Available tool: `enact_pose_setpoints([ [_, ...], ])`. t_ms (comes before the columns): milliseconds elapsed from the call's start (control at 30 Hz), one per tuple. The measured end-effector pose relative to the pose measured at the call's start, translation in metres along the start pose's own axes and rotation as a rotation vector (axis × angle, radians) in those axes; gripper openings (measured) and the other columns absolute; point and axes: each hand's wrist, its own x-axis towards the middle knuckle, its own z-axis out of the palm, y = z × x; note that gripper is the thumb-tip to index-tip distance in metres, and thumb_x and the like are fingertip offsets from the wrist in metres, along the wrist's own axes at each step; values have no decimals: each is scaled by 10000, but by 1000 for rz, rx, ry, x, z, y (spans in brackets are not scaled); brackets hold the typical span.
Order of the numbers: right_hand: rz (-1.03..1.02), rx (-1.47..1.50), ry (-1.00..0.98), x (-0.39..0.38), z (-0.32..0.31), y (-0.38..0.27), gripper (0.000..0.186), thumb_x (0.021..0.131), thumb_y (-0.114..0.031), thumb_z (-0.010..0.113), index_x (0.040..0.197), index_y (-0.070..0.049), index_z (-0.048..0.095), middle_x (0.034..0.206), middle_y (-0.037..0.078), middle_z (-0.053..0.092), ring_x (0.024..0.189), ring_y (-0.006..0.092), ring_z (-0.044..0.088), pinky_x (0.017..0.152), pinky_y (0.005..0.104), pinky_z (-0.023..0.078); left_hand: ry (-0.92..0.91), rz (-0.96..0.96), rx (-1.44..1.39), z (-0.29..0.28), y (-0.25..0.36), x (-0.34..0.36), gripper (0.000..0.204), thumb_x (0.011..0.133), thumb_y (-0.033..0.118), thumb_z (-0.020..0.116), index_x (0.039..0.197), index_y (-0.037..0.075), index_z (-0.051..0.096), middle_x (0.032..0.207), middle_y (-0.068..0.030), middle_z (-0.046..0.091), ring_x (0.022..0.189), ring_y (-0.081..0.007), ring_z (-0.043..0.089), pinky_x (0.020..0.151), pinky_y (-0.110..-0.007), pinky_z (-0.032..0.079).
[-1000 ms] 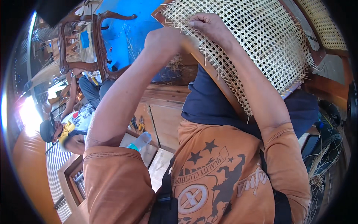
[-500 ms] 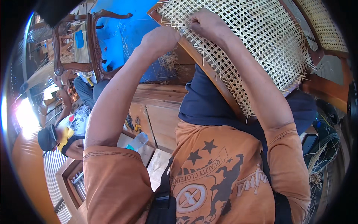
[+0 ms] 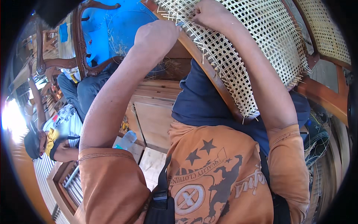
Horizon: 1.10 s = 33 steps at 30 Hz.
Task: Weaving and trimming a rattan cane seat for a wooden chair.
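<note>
Across my lap leans a wooden frame [image 3: 203, 59] with a woven cane panel [image 3: 268, 41], its loose strand ends sticking out along the rim. My left hand [image 3: 156, 35] is closed in a fist beside the frame's left edge, near the upper corner. A small bluish tip shows by its fingers, too little to name. Over the weave, my right hand [image 3: 214, 15] has its fingers curled in a pinch close to the cane's left border. Whatever thin thing it may hold is hidden by the fingers.
At left, a person in a cap [image 3: 56, 138] sits by a carved wooden chair frame [image 3: 80, 44]. A plastic bottle [image 3: 128, 138] lies on the wooden boards [image 3: 153, 123]. Blue sheeting [image 3: 126, 30] hangs behind; another cane panel [image 3: 328, 30] stands at right.
My left hand has risen slightly and looks larger, and my right hand has shifted a little up and right. Most of the surroundings have slid left in view.
</note>
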Motion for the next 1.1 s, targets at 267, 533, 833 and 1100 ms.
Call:
enact_pose_setpoints([
  [267,-117,101,-91,-1,-2,3,221,752,-137,576,922,-36,674,913,201,639,827,334,619,775,384,473,-65,-153,-128,-6,7,-4,311,944,257,433,947,35,651,875,-136,668,870,-273,650,688,-364,532],
  [533,-150,62,146,2,15,0,234,749,-195,531,836,-35,678,890,210,635,828,351,615,770,406,470,-205,-27,-686,4,-24,21,338,904,260,490,738,-6,617,627,-88,624,461,-190,587,469,-320,487],
  [833,-26,82,282,-1,26,-6,256,801,-148,464,829,5,668,892,225,639,846,342,636,721,432,492,-280,-220,-523,5,-21,24,519,870,433,409,655,-2,594,548,-133,569,513,-266,583,585,-368,486],
  [1100,32,18,262,-12,35,-7,211,770,-273,613,902,-136,703,1016,95,645,995,270,593,822,380,490,217,-543,-842,20,2,-8,367,819,357,568,907,2,600,838,-200,621,808,-371,590,720,-419,454],
])
